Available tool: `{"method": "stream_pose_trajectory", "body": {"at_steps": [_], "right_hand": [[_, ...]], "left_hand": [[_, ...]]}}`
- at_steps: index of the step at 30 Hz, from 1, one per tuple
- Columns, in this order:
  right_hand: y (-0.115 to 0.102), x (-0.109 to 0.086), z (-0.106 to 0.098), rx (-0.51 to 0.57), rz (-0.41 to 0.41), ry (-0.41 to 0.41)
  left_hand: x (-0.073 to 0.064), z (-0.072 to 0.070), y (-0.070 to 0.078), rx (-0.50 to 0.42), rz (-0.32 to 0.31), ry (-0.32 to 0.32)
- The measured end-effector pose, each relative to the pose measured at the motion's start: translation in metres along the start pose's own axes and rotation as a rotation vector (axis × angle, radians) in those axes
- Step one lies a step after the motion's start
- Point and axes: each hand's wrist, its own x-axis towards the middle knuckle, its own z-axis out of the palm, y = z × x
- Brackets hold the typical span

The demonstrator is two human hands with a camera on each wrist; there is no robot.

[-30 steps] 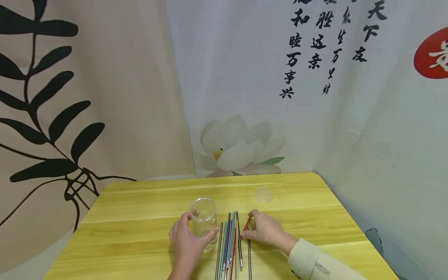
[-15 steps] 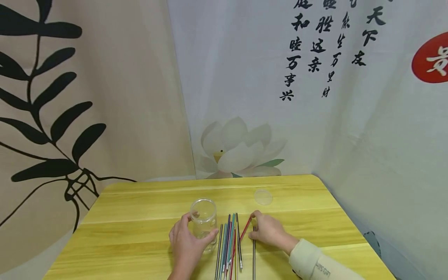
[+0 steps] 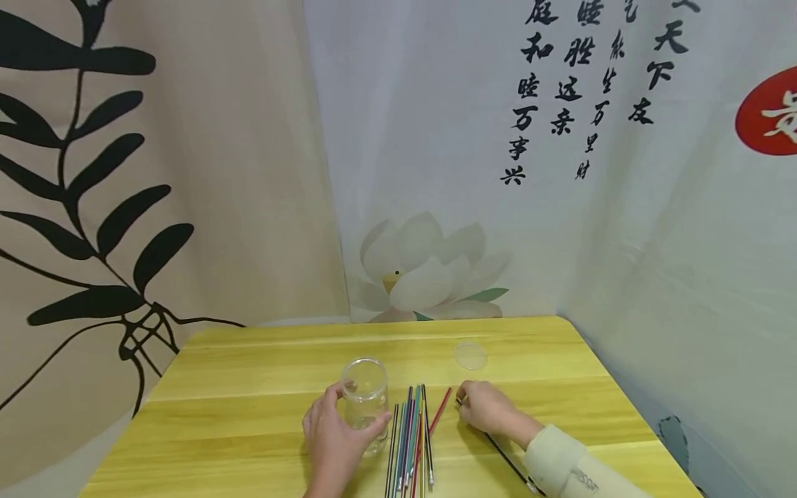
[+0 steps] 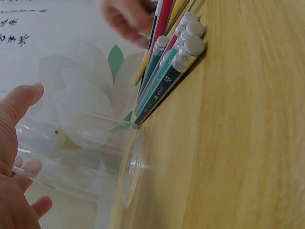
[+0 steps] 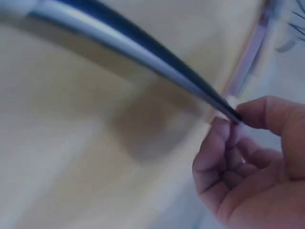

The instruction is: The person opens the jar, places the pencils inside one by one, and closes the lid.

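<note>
A clear cylindrical jar [image 3: 366,370] stands upright on the table, with my left hand [image 3: 333,432] curved round its near left side. In the left wrist view the thumb lies on one side of the jar [image 4: 90,152] and fingertips show on the other. My right hand [image 3: 492,411] pinches one dark pencil [image 3: 507,460] near its end between thumb and fingers. That pencil [image 5: 143,50] slants back toward the sleeve. Between the hands lies a row of several pencils [image 3: 407,443], with white erasers on their near ends. One red pencil [image 3: 441,409] angles out of the row.
A thin clear disc [image 3: 470,355], like a lid, lies flat behind the right hand on the wooden table [image 3: 249,387]. A printed cloth backdrop [image 3: 429,138] hangs along the table's far edge.
My right hand has shifted slightly right, away from the red pencil. The dark pencil under it has swung from lengthwise to slanting toward the sleeve. My left hand stays at the jar.
</note>
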Motion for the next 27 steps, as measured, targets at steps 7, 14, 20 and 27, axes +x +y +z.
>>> {"method": "stream_pose_trajectory", "body": {"at_steps": [7, 14, 20, 27], "right_hand": [[-0.035, 0.003, -0.048, 0.116, -0.092, 0.143], [-0.079, -0.012, -0.086, 0.336, -0.248, 0.613], [-0.118, -0.030, -0.108, 0.682, -0.440, 0.858], [-0.121, -0.030, -0.093, 0.668, -0.378, 0.679]], "left_hand": [[-0.001, 0.002, -0.001, -0.001, 0.014, 0.013], [0.000, 0.003, -0.002, -0.005, 0.020, 0.007], [0.001, 0.003, -0.002, -0.015, 0.022, 0.016], [-0.001, 0.003, 0.000, 0.004, 0.018, 0.004]]}}
